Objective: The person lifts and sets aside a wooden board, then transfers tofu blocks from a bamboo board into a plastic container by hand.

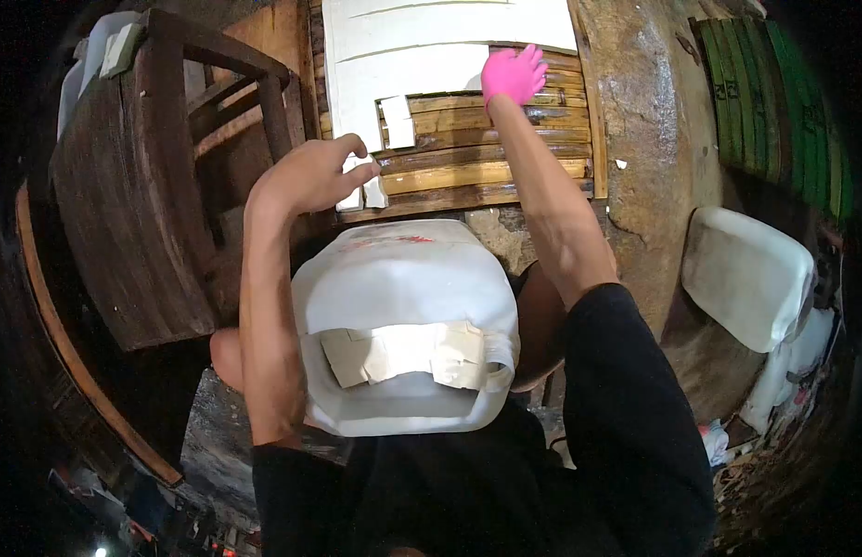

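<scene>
My left hand (310,176) is bare, its thumb and index finger curved apart over small white pieces (376,190) at the near left corner of a bamboo-slat board (468,176). The thumb overlaps a piece; the other fingers are hidden. My right hand (513,76), in a pink glove, rests with fingers outstretched at the near edge of a white sheet (422,65) cut into strips. One loose white rectangular piece (398,121) lies on the slats between my hands. Close to my body stands a cut-open white plastic jug (403,274) with cream-coloured slabs (403,353) at its opening.
A dark wooden stool or frame (125,195) stands on the left, with a pale piece (122,50) on top. To the right are a white plastic container (748,274) and green slatted panels (765,102). A small white scrap (621,164) lies on the worn floor.
</scene>
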A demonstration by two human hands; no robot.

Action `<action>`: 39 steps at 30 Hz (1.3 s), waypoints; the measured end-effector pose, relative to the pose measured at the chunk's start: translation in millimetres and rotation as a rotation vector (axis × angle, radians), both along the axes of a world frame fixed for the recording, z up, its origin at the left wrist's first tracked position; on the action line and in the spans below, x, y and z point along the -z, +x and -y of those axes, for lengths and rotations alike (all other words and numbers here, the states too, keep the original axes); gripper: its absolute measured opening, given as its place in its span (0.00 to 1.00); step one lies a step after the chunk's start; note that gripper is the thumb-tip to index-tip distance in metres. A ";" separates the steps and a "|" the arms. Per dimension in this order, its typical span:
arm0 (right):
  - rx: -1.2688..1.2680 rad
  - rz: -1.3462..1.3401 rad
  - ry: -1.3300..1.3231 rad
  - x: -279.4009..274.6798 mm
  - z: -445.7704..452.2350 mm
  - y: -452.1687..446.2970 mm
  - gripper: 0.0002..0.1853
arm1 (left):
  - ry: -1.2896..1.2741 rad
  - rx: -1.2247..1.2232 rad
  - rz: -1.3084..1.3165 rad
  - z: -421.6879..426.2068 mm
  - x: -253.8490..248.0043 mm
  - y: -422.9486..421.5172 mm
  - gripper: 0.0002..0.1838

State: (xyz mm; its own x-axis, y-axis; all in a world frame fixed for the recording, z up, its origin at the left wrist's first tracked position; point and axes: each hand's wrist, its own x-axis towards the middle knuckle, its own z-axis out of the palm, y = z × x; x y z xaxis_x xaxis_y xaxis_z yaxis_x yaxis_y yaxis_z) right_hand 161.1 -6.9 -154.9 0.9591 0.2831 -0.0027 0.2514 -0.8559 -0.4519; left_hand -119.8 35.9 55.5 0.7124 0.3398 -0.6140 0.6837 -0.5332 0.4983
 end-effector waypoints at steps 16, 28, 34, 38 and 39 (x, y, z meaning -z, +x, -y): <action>-0.514 -1.132 0.238 -20.1 -17.2 27.4 0.25 | 0.019 -0.004 0.009 -0.5 -3.6 4.5 0.26; -0.769 -0.632 0.715 -204.0 64.9 -23.1 0.25 | 0.107 0.073 0.028 6.7 1.6 13.3 0.27; -0.311 -1.165 0.598 -325.5 195.6 -170.4 0.25 | 0.072 0.137 0.122 4.8 15.4 12.2 0.18; 0.035 -1.374 0.274 -336.7 231.4 -247.2 0.23 | -0.003 0.085 0.113 12.7 10.4 15.0 0.17; 0.001 -1.441 0.187 -328.0 233.9 -253.3 0.22 | -0.006 0.108 0.139 13.4 9.2 15.0 0.20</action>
State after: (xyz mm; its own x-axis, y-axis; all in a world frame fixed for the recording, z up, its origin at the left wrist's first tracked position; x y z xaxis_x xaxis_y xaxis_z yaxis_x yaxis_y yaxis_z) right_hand -92.3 -240.8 173.1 0.1561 0.3865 -0.9090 -0.5090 -0.7572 -0.4093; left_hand -104.8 22.5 46.3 0.8228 0.2537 -0.5086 0.5470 -0.5965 0.5874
